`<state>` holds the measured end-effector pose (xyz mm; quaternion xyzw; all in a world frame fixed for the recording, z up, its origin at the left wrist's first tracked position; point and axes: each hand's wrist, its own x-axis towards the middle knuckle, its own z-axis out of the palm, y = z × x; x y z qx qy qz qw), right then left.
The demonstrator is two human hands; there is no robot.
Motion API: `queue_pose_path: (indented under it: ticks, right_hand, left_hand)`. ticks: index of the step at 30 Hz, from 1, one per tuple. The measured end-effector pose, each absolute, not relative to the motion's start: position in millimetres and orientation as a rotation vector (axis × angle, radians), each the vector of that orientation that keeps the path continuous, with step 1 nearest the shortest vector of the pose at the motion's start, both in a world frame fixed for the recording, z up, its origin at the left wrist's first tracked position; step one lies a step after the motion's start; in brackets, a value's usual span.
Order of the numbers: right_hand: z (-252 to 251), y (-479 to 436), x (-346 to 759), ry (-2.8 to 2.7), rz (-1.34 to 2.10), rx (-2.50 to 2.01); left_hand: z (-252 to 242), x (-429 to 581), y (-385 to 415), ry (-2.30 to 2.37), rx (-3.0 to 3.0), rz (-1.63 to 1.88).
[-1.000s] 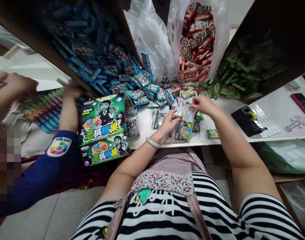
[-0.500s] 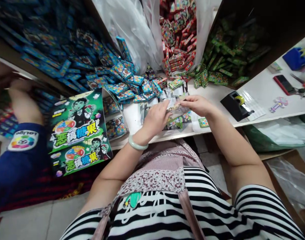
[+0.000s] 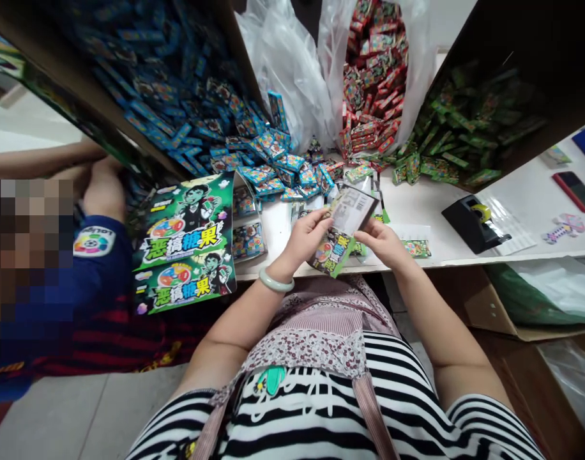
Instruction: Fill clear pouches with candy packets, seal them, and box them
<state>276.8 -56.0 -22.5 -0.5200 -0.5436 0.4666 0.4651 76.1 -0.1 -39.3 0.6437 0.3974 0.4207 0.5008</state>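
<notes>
Between my two hands is a flat candy packet (image 3: pixel 350 214), tilted, with a pale panel and barcode at its upper end and a green cartoon print at its lower end. My left hand (image 3: pixel 306 241), below a pale green bangle (image 3: pixel 276 281), pinches its left edge. The fingers of my right hand (image 3: pixel 384 244) are closed on its right edge. Other flat packets lie partly hidden on the white table (image 3: pixel 278 223) under and behind it. Beyond them spreads a pile of small blue candy boxes (image 3: pixel 273 169).
Left stands an open green display box (image 3: pixel 184 246) holding blue boxes. Behind are red boxes (image 3: pixel 373 83) in a clear bag and green boxes (image 3: pixel 469 134) in a carton. A black tape dispenser (image 3: pixel 465 223) and a phone (image 3: pixel 577 190) lie right. A co-worker's blue sleeve (image 3: pixel 101 268) is at far left.
The packet between my hands has turned so its barcode panel and printed end show. The view has swung left, shifting the scene rightward. The co-worker's arm shows more fully.
</notes>
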Motion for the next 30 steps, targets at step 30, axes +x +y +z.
queue_pose_path:
  ticks: [30]
  right_hand:
    - [-57.8, -94.9, 288.5, -0.990, 1.558, -1.325]
  left_hand:
    - [-77.4, 90.3, -18.9, 0.652, 0.906, 0.862]
